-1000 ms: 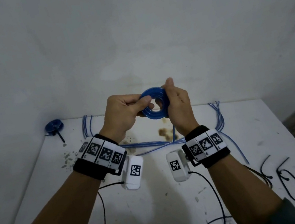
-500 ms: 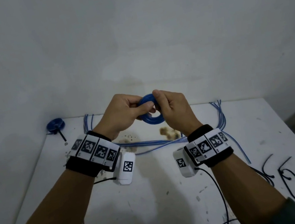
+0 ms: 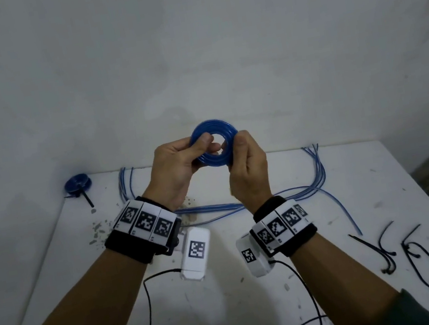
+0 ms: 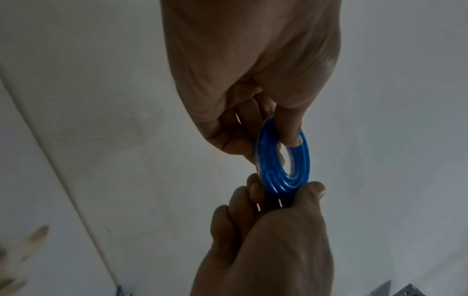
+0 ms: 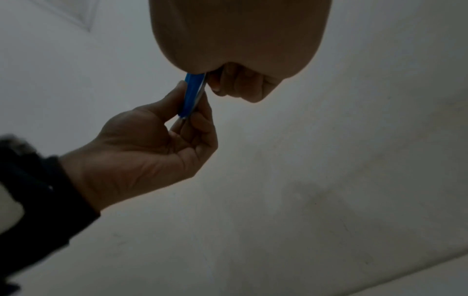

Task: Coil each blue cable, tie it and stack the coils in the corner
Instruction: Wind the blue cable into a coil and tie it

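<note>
We start with the table (image 3: 234,316), white and scuffed, pushed into a corner of pale walls. Across its far side lie the loose cables (image 3: 210,209): a blue bundle running left to right and bending up toward the wall at both ends; we cannot count its strands. In the far left corner sits one tied coil (image 3: 77,183) with a black tail sticking out. At the near right edge lie the black ties (image 3: 412,250), about four, though they overlap and we cannot be sure.

Above the table's far middle we hold one coil (image 3: 215,142), a flat ring of several turns, upright with its open face toward us. Our left hand (image 3: 180,168) pinches its left rim between thumb and curled fingers; our right hand (image 3: 248,167) pinches the right rim the same way, so both hands are closed on it and equally near. No tie shows on this coil.

The move ahead, we judge, is tying: the ties lie down and to the right, nearer our right hand, so the left would keep the ring while the right reaches, and the turns may spring loose if that single pinch slackens
</note>
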`<state>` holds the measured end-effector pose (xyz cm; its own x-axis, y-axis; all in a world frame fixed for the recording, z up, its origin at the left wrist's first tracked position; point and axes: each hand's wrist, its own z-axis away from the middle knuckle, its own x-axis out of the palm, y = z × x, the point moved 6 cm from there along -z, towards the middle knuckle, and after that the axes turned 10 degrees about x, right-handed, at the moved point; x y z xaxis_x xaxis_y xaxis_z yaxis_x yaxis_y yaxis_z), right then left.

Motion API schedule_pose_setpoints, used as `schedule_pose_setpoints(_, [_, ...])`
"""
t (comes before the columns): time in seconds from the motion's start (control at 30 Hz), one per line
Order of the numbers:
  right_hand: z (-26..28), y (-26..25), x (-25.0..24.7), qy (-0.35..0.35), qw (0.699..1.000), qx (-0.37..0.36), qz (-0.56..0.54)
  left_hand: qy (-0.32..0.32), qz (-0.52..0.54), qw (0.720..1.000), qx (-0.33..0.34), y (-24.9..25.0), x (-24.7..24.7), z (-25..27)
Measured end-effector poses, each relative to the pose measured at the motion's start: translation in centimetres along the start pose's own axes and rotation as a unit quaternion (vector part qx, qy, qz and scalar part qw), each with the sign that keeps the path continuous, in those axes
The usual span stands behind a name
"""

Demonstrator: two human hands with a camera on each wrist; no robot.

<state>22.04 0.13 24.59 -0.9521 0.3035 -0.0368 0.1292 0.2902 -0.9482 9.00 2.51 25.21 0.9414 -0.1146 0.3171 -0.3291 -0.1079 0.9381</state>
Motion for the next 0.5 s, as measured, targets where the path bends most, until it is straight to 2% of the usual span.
schedule_pose_setpoints(0.17, [-0.6, -0.3, 0.1, -0.028, 1.000, 0.004, 0.006, 0.031, 0.023, 0.999, -0.001, 0.3, -1.0, -0.2])
schedule_pose_setpoints(0.33, [-1.5, 0.4, -1.6, -0.049, 0.998, 0.027, 0.022, 0.027, 0.001, 1.000, 0.011, 0.4, -1.4, 0.0])
schedule_pose_setpoints(0.5, [-1.0, 0.3, -1.4, -0.038, 0.998, 0.040, 0.013, 0.035, 0.007, 0.999, 0.015, 0.0, -1.0, -0.3])
